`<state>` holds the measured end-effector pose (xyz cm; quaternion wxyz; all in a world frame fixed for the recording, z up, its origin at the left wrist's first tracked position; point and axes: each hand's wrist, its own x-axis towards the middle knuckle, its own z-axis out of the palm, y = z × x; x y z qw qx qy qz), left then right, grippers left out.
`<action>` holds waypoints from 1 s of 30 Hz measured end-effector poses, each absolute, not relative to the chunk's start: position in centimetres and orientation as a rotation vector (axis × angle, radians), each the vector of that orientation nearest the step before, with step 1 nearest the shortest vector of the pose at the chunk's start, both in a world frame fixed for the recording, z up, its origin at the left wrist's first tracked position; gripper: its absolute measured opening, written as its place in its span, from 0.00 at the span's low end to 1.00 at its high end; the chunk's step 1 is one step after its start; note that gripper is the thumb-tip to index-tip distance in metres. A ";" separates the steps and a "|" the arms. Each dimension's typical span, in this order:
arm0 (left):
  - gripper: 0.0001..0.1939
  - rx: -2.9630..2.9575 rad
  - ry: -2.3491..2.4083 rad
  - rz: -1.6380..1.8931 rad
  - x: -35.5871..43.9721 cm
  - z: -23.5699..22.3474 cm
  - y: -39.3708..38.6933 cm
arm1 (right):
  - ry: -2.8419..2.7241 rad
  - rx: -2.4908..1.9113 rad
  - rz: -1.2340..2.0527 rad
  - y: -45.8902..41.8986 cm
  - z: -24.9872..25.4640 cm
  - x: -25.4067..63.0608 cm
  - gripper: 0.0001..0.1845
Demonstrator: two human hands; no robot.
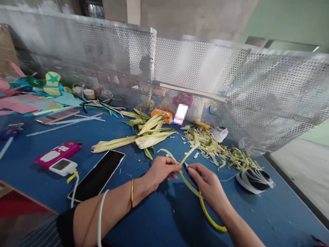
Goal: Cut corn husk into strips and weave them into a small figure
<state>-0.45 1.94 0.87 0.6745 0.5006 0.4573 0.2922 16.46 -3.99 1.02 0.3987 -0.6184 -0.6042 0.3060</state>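
My left hand (161,170) is closed in a pinch on a thin pale green leaf strip (171,158) just above the blue table (159,219). My right hand (207,183) is closed too, pinching the same strip close beside the left fingers. The strip runs on under my right palm toward a yellow curved piece (209,218) by my wrist. A pile of long pale leaves (138,137) lies beyond the hands.
Leaf trimmings (218,149) are heaped at the right, next to a black spool of white line (254,180). A dark phone (99,175), a white device (63,166) and a pink case (58,153) lie at the left. A perforated metal screen (231,79) walls off the back.
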 end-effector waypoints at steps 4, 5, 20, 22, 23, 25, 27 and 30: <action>0.11 1.207 0.914 0.500 -0.6 1.1 1.4 | -1.126 -1.461 1.006 -3.3 0.6 16.5 0.21; 0.13 1.225 0.900 0.477 -0.6 1.1 1.2 | -1.056 -1.424 1.068 -3.3 0.4 16.3 0.20; 0.18 1.013 0.929 0.488 -0.4 1.3 1.5 | -1.084 -1.447 1.129 -4.1 -0.1 17.7 0.32; 0.17 0.995 0.938 0.513 -0.4 1.1 1.6 | -1.264 -1.514 1.095 -4.6 -0.1 18.0 0.30; 0.16 1.004 0.942 0.530 -0.4 1.0 1.7 | -1.344 -1.537 1.074 -4.9 -0.2 18.0 0.27; 0.13 1.034 0.947 0.560 -0.4 0.6 1.8 | -1.459 -1.555 1.045 -5.3 -0.4 17.8 0.22; 0.11 1.082 0.951 0.564 -0.4 0.3 1.7 | -1.478 -1.533 1.049 -5.6 -0.6 17.3 0.19; 0.10 1.184 0.930 0.507 -0.3 0.2 1.3 | -1.325 -1.460 1.109 -5.4 -0.9 16.6 0.17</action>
